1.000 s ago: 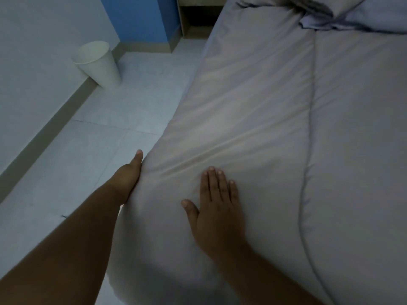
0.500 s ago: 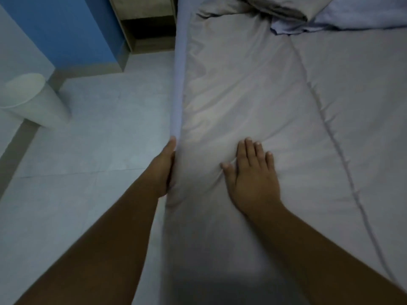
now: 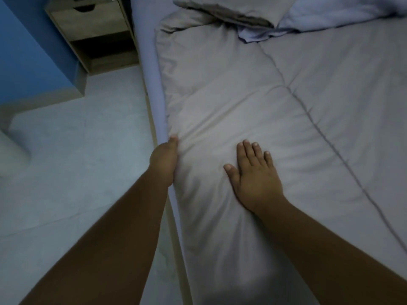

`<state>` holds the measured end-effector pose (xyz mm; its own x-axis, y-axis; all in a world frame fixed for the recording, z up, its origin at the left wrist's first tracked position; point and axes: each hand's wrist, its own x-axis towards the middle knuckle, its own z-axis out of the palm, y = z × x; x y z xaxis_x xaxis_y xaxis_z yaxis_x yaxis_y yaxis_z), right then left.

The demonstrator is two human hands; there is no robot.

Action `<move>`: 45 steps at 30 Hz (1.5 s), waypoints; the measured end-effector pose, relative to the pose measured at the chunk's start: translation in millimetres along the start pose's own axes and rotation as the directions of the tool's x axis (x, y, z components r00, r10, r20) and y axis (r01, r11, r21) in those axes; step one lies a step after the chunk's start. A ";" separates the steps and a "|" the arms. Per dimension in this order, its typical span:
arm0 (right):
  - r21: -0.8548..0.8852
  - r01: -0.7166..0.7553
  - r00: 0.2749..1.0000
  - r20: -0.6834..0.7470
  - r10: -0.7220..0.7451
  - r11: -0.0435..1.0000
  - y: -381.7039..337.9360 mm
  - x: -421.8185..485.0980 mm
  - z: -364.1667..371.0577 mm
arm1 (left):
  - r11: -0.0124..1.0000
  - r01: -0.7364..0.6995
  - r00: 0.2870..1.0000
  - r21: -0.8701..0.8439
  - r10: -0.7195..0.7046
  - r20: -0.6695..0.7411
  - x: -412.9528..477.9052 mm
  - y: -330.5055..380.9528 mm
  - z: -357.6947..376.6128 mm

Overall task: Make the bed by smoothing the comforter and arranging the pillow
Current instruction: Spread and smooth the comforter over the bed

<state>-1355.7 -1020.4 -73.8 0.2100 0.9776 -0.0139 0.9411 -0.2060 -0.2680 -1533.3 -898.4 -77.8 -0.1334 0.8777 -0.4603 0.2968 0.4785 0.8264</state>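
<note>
A grey comforter (image 3: 275, 102) with stitched seams covers the bed. My right hand (image 3: 255, 177) lies flat on it, palm down, fingers spread. At the comforter's left edge, my left hand (image 3: 164, 160) is pressed against the side of the bed; its fingers are hidden under the fabric, so its grip cannot be seen. Small wrinkles fan out between the two hands. A grey pillow (image 3: 231, 7) lies crumpled at the head of the bed, with a bluish pillow (image 3: 330, 12) to its right.
A blue sheet (image 3: 152, 84) shows along the mattress's left side. A wooden nightstand (image 3: 92, 29) stands at the head of the bed against a blue wall (image 3: 26, 51). Pale tiled floor (image 3: 77, 161) lies to the left, with a white bin (image 3: 8, 155) at the frame's left edge.
Both hands have slid along the comforter toward the head of the bed. The view has swung right, so the nightstand is nearer and the white bin has slipped to the left edge.
</note>
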 end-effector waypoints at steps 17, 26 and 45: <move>0.072 -0.033 0.998 -0.051 0.036 0.997 -37.5 106.5 -1.5 | 0.985 -0.051 0.996 0.163 0.061 -0.059 109.8 73.6 17.6; -0.009 -0.228 0.968 -0.109 0.226 0.974 -50.6 149.3 16.8 | 0.998 -0.013 0.992 -0.067 0.021 0.124 172.9 69.0 -0.1; 0.012 -0.355 0.916 -0.197 0.350 0.935 -10.9 360.2 -76.9 | 0.405 -0.725 0.619 0.557 0.738 0.269 267.3 288.4 53.6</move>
<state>-1269.9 -669.4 -1.7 0.5740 0.8146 0.0835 0.8021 -0.5389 -0.2571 -1432.6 -527.2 20.0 0.3907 0.8892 0.2380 0.7438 -0.4573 0.4875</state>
